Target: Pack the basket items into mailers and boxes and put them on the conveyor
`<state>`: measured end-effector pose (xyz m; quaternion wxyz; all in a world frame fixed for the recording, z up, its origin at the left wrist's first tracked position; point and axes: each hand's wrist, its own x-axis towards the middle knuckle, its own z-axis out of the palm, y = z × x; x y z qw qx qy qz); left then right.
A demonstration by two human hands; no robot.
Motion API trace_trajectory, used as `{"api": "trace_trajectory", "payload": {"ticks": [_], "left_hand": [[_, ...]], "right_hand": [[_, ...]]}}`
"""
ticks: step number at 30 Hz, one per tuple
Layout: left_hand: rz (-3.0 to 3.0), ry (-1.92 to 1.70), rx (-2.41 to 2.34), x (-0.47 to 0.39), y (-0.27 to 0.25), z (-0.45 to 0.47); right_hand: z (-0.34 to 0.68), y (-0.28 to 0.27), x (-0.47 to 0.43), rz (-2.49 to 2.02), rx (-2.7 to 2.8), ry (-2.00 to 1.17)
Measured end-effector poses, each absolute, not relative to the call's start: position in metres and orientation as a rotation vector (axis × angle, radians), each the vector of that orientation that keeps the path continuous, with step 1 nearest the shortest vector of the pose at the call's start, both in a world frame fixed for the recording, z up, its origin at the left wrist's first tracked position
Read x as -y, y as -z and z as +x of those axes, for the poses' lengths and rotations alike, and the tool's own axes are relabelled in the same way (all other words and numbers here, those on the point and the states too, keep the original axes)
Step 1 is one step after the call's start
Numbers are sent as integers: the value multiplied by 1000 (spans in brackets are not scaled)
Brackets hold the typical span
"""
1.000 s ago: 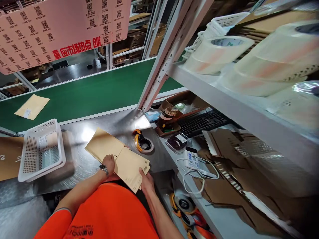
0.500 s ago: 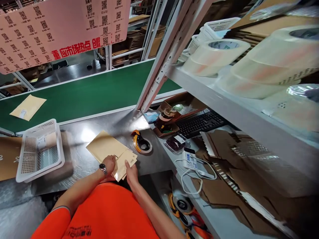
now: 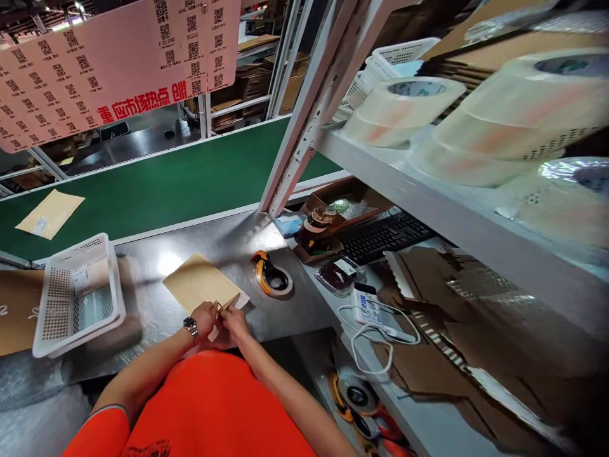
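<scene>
A tan mailing envelope [image 3: 200, 281] lies at a slant on the metal table, its near end lifted between my hands. My left hand [image 3: 205, 319], with a watch at its wrist, is closed on the envelope's near edge. Close beside it, my right hand [image 3: 235, 320] pinches the same end, the fingertips of both hands almost touching. A pale flap or strip [image 3: 242, 300] sticks out past the right fingers. What exactly lies between the fingertips is too small to make out. To the right of the envelope rests an orange and black tape dispenser [image 3: 272, 277].
A white plastic basket [image 3: 117, 298] stands on the left of the table [image 3: 157, 317]. Beyond runs a green conveyor belt [image 3: 190, 171] carrying another envelope [image 3: 50, 214]. At right, a shelf [image 3: 380, 171] bears tape rolls [image 3: 404, 111] above a keyboard [image 3: 390, 238] and flattened cardboard [image 3: 428, 374].
My right hand has moved left to meet my left hand at the envelope's near end. The printed papers or flap seen between the hands before are now mostly hidden.
</scene>
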<state>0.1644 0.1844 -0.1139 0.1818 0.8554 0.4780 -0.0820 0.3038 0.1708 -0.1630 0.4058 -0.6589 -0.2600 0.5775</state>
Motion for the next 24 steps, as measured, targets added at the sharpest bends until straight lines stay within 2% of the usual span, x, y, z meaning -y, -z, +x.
{"api": "trace_trajectory", "payload": {"ticks": [5,13,19,24], "left_hand": [[2440,249,-1346,-191,120,143],[2311,472,-1412,-214,135,145],[2292,524,-1394,-222,140,147],[2306,556,-1387,-225,144,147]], "right_hand": [[331,167,-166,-1818,922,-1362],[378,165,-177,-2047,991,-882],[395,162,-201,-2026,947,-829],[387,151,-174,-1926,856,-722]]}}
